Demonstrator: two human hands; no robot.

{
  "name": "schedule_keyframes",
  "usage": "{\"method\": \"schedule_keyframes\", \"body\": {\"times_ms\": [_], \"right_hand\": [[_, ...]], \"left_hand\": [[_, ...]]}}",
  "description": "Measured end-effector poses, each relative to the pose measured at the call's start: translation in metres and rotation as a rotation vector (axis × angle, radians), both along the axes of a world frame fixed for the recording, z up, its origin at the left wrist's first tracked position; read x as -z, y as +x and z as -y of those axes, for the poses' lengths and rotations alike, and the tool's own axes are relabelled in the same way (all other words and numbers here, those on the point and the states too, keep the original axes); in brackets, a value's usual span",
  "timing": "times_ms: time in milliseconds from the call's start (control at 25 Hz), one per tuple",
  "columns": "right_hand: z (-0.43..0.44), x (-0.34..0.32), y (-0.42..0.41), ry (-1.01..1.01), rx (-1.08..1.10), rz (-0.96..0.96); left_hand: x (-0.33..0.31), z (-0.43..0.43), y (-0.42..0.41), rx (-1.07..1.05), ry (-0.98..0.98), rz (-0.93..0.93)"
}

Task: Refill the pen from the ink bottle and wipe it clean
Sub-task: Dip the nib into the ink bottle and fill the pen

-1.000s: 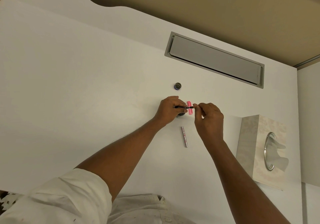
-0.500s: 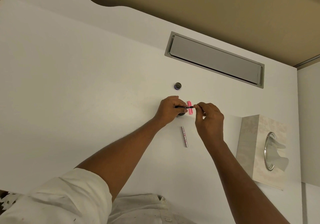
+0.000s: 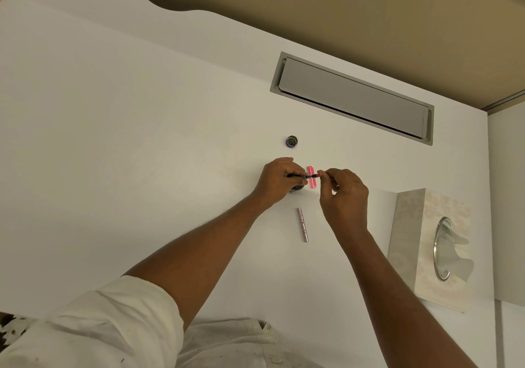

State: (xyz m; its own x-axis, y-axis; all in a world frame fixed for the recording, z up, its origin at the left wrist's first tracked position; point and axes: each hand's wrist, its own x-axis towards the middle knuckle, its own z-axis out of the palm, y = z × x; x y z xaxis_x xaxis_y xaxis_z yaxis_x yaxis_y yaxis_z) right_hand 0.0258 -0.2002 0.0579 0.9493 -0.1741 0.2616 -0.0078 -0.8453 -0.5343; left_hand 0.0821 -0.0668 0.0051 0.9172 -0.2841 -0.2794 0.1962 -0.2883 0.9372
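Observation:
My left hand (image 3: 279, 181) holds the thin black inner part of the pen (image 3: 304, 176) level above the table, over the dark ink bottle (image 3: 297, 188), which is mostly hidden under that hand. My right hand (image 3: 342, 194) pinches the right end of that black part between thumb and forefinger. A pink pen piece (image 3: 311, 176) lies on the table just behind the black part. A silver pen barrel (image 3: 302, 224) lies on the table nearer me. The bottle's round cap (image 3: 291, 141) sits farther back.
A beige tissue box (image 3: 426, 242) with a tissue sticking out of its oval opening stands at the right. A long grey cable flap (image 3: 352, 97) is set into the white desk (image 3: 113, 140) at the back. The desk ends at a right edge.
My right hand's fingertips shifted slightly at the end of the black pen part. Everything else stays where it was.

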Motion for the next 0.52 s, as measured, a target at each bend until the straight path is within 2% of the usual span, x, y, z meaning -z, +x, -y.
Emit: {"method": "schedule_keyframes", "body": {"times_ms": [200,520], "right_hand": [[-0.0008,-0.0001,-0.0012,0.049,0.001,0.009],[0.0034,0.0042,0.0006,-0.027,-0.016,-0.018]], "left_hand": [[0.0015,0.0007,0.0003,0.003,0.016,-0.003],[0.0016,0.0001,0.0,0.011,0.012,0.015]]}}
